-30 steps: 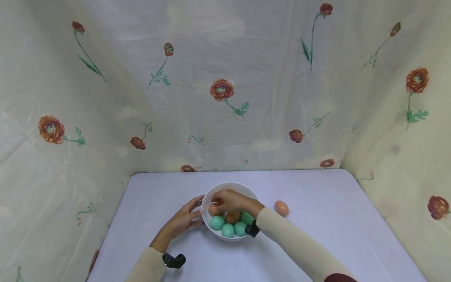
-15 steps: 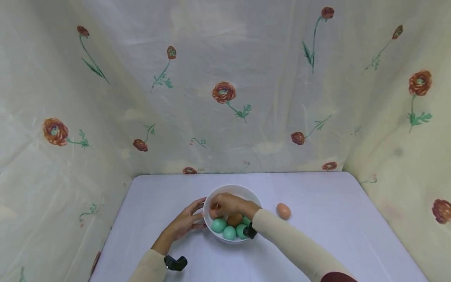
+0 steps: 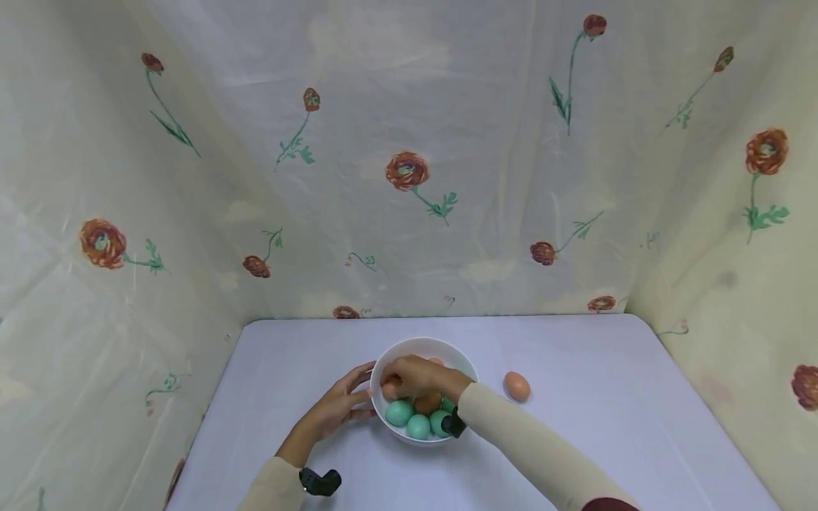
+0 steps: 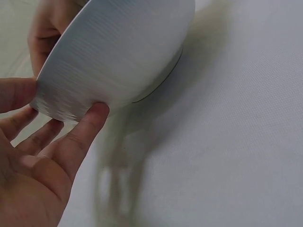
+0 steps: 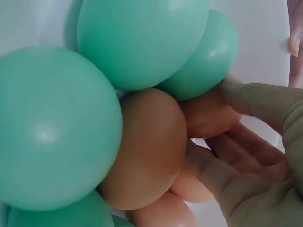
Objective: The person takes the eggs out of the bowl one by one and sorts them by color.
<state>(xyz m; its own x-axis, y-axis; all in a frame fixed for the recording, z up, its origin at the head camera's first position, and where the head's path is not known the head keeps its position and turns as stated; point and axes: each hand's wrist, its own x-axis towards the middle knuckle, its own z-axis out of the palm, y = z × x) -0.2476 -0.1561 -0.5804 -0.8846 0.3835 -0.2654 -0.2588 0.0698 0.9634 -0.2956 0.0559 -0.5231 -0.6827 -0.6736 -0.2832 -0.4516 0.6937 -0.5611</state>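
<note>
A white bowl [image 3: 447, 349] on the table holds green eggs [image 3: 399, 413] and brown eggs. Inside it my right hand [image 3: 414, 374] pinches a brown egg [image 5: 210, 113] between thumb and finger, near the bowl's left wall. Beside that egg lies another brown egg [image 5: 147, 149], flanked by the green eggs in the right wrist view. My left hand [image 3: 337, 408] rests against the bowl's outer left side, its straight fingers spread; in the left wrist view the fingertips [image 4: 98, 109] touch the wall below the rim. The right hand and wrist cover part of the bowl's contents.
One loose brown egg [image 3: 517, 387] lies on the white tablecloth [image 3: 562, 348] to the right of the bowl. Cream curtains [image 3: 498, 170] with a flower print stand behind and on both sides. A black strap device [image 3: 322, 482] sits at the left wrist.
My right hand stays in the bowl and now holds the brown egg at the left wall. A brown egg shows behind the hand. The head view has shifted slightly.
</note>
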